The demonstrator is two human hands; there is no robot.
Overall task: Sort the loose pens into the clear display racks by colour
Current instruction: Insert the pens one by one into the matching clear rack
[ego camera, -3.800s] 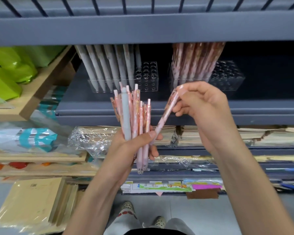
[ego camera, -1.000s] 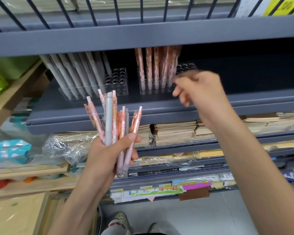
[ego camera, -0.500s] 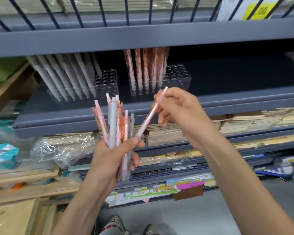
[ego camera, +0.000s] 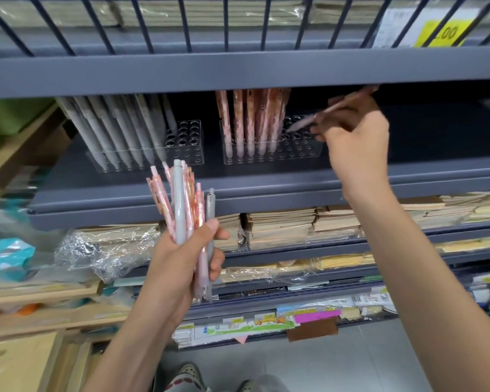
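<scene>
Head view: upper shelf edge [ego camera: 238,72] hides tops of racked pens [ego camera: 251,120]; notebooks [ego camera: 280,227] below.

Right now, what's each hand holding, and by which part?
Left hand grips a bunch of pens by their lower halves; right hand pinches one pink pen around its middle.

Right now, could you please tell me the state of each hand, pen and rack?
pink rack, partly filled.
grey rack, partly filled.
pen bundle, upright, mixed pink and grey.
left hand, grips the pen bundle.
pink pen, tilted, tip over pink rack.
right hand, pinches the pink pen.
</scene>
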